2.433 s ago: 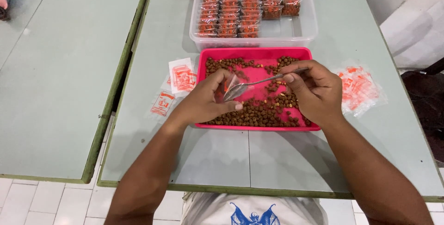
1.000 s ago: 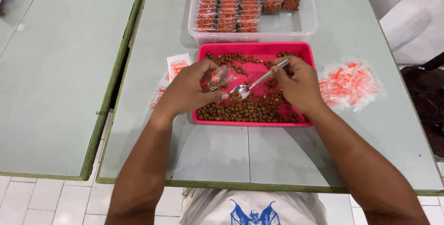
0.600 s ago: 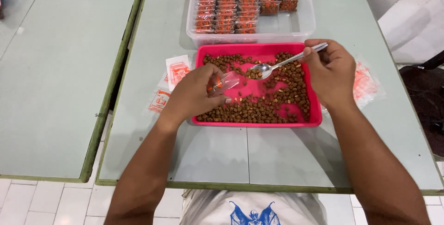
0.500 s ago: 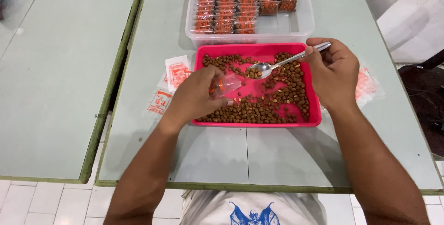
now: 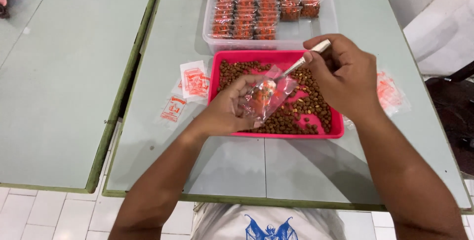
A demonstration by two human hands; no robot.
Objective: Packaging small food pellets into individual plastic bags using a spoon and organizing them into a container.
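Far left: a second pale green counter (image 5: 64, 72), separate from the work.

Left part of the working pale green counter (image 5: 306, 166): a few flat empty clear sachets with orange print (image 5: 194, 79), lying loose just beside the tray. These are not yet filled.

Left hand (image 5: 224, 111): grip closed on one small clear plastic sachet with orange print (image 5: 266, 99), held mouth-up over the pink rectangular plastic tray (image 5: 335, 129). A few nuts already show inside it; the sachet looks only partly filled.

Centre: the tray holds loose brown coated nuts (image 5: 301, 109), spread thin, with bare pink showing in the middle. Judged from that, a good share has gone out, yet plenty is left.

Behind the tray: a clear plastic tub (image 5: 326, 23) with neat rows of filled sachets (image 5: 247, 13); its right part stands unfilled.

Right hand (image 5: 343, 74): grip pinched on the handle of a metal spoon (image 5: 296, 65), bowl tipped into the sachet's mouth.

Far right: a heap of more empty printed sachets (image 5: 392, 92), partly hidden by the wrist.
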